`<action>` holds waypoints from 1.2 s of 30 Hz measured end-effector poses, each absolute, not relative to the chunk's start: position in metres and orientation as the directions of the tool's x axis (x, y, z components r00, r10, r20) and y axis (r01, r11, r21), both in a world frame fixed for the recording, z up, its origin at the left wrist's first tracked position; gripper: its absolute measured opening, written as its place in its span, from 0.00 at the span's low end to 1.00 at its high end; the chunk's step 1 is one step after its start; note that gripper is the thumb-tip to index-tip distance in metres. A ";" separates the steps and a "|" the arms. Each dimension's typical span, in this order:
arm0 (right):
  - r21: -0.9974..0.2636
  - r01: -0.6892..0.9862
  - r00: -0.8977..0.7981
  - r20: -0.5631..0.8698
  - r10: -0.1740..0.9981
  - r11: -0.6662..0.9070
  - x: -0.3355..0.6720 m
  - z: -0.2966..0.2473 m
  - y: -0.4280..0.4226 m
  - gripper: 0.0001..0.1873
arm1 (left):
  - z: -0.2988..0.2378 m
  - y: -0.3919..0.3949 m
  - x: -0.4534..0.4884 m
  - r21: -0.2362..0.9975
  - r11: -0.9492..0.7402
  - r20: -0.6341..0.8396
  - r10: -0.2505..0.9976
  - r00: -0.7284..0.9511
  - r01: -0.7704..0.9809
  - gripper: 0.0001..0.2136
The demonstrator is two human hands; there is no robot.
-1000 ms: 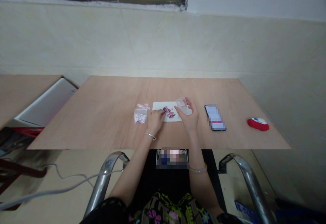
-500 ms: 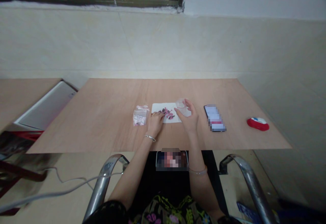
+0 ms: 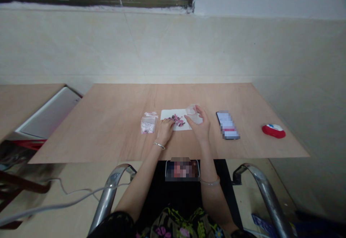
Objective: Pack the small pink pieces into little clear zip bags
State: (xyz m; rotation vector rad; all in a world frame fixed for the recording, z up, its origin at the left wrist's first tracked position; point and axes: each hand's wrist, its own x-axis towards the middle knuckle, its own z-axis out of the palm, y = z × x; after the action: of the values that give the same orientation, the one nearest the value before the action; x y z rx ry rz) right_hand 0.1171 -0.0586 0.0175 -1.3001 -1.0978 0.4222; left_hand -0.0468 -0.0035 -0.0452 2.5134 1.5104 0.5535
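My left hand (image 3: 165, 130) rests at the left edge of a pile of small pink and dark pieces (image 3: 178, 120) on a white sheet (image 3: 165, 114). Its fingers are pressed together against the pieces; whatever sits between the fingertips is too small to make out. Between the thumb and fingers of my right hand (image 3: 200, 123) is a small clear plastic cup (image 3: 191, 110), tilted over the sheet's right part. Just left of my left hand lies a clear zip bag (image 3: 148, 123) with small pieces in it.
A phone (image 3: 228, 125) lies right of the sheet on the wooden table (image 3: 113, 122), with a red and white object (image 3: 273, 131) farther right. Another phone (image 3: 182, 169) is on my lap. Metal chair arms (image 3: 108, 191) flank me, and a cable (image 3: 62, 205) runs at left.
Almost nothing differs. Both hands keep their places, the left at the pile and the right around the cup; the view has shifted very slightly.
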 end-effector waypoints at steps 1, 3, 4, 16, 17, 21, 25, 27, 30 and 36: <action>-0.908 0.312 0.468 0.403 0.786 0.280 0.117 0.018 -0.059 0.30 | -0.045 -0.003 -0.046 0.317 -0.481 0.227 0.875 0.427 0.817 0.11; -0.908 0.311 0.463 0.404 0.789 0.281 0.117 0.018 -0.058 0.30 | -0.044 -0.003 -0.045 0.305 -0.491 0.217 0.870 0.443 0.816 0.11; -0.907 0.312 0.462 0.404 0.790 0.281 0.117 0.018 -0.058 0.30 | -0.044 -0.002 -0.044 0.297 -0.496 0.211 0.867 0.451 0.816 0.11; -0.904 0.314 0.452 0.410 0.792 0.288 0.116 0.019 -0.059 0.31 | -0.035 0.000 -0.035 0.404 -0.406 0.213 0.913 0.348 0.819 0.10; -0.901 0.323 0.449 0.416 0.791 0.290 0.117 0.019 -0.059 0.30 | -0.033 0.000 -0.034 0.417 -0.396 0.211 0.918 0.336 0.818 0.10; -0.892 0.336 0.432 0.432 0.792 0.303 0.117 0.016 -0.060 0.29 | -0.028 0.003 -0.032 0.415 -0.386 0.188 0.922 0.338 0.824 0.10; -0.894 0.339 0.417 0.423 0.805 0.294 0.117 0.015 -0.061 0.29 | -0.027 0.003 -0.031 0.404 -0.393 0.184 0.920 0.347 0.826 0.10; -0.894 0.341 0.413 0.421 0.808 0.291 0.117 0.015 -0.061 0.29 | -0.030 0.003 -0.031 0.366 -0.409 0.179 0.912 0.368 0.836 0.10; -0.892 0.344 0.412 0.425 0.806 0.294 0.117 0.015 -0.061 0.29 | -0.033 0.002 -0.032 0.344 -0.415 0.192 0.909 0.370 0.843 0.09; -0.889 0.347 0.407 0.428 0.807 0.297 0.119 0.014 -0.060 0.29 | -0.036 0.006 -0.032 0.316 -0.416 0.202 0.908 0.367 0.853 0.10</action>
State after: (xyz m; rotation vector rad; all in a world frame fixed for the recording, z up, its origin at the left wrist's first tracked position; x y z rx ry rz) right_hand 0.1194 -0.0602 0.0143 -1.2941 -1.1772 0.4250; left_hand -0.0321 0.0060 -0.0356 2.4637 1.6008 0.5209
